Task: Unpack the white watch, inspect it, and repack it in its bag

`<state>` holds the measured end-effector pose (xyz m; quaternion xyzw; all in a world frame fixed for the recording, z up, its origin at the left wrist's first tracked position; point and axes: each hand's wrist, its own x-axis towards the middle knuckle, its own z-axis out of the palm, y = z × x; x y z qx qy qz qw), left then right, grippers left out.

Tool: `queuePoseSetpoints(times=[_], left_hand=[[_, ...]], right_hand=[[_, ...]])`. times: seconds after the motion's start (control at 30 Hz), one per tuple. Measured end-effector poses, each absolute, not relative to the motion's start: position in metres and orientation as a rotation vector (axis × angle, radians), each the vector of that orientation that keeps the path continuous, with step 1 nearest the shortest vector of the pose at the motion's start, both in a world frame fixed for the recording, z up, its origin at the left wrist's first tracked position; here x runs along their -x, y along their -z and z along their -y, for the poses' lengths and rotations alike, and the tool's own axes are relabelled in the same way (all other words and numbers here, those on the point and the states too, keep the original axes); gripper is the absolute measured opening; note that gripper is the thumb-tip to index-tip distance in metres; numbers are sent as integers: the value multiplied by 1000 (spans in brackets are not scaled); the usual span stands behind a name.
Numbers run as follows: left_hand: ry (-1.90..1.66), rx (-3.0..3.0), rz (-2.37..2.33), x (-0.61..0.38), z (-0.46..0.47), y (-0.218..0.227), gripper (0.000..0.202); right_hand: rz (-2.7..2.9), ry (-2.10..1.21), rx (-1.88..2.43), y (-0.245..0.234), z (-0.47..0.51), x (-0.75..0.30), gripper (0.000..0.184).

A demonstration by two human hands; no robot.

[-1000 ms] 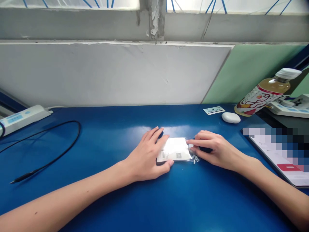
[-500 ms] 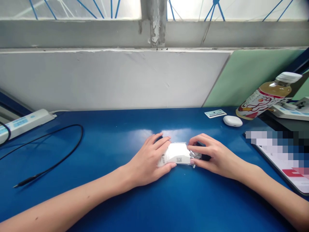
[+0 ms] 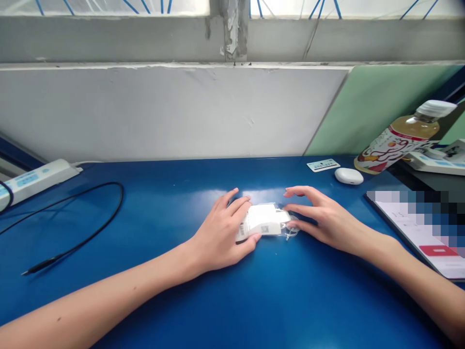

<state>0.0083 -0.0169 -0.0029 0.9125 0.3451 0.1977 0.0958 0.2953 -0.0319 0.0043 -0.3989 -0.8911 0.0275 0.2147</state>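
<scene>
At the far left of the blue desk (image 3: 218, 310) lay a white power strip (image 3: 39, 177) with pale blue patches on top. In front of it a black cable (image 3: 45, 264) curved out in a wide loop, its thicker end pointing left. Your left hand (image 3: 225, 230) came next, well apart from the cable, its fingers a little spread and bent over the left end of a clear packet (image 3: 269, 218), the thumb along the near edge; you had that end held down on the desk. The packet lay flat between your two hands, with something white inside, a small square code (image 3: 265, 229) on its near side, and a beaded chain (image 3: 290, 234) at its right end. Your right hand (image 3: 329, 220) was half open there, forefinger lifted clear, middle finger and thumb at the end of the packet; whether they pinched anything cannot be told. Beyond that hand, near the back of the desk, a printed card (image 3: 323, 165) lay flat, with a rounded white case (image 3: 348, 176) just beside it. Further right stood a bottle (image 3: 397, 142) of yellowish drink with a white cap, and nearer you lay a tablet (image 3: 394, 218), its lit screen partly blurred into blocks.
</scene>
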Motion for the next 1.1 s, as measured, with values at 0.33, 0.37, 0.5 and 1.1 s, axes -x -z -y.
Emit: queuePoseSetpoints(times=[0.33,0.37,0.5,1.1], left_hand=[[-514,-2662,-1000,-9,16,1,44],[-513,-2654,-998,-9,16,1,45],[-529,-2644,-962,-8,16,2,49],[-536,-2684,-967,-10,15,-1,46]], right_hand=[[2504,-314,1285,-22,34,-305,23],[2487,-308,1287,-21,35,-304,25],[2491,-282,1228,-10,39,-295,34],[2502,-344,1241,-11,43,-288,35]])
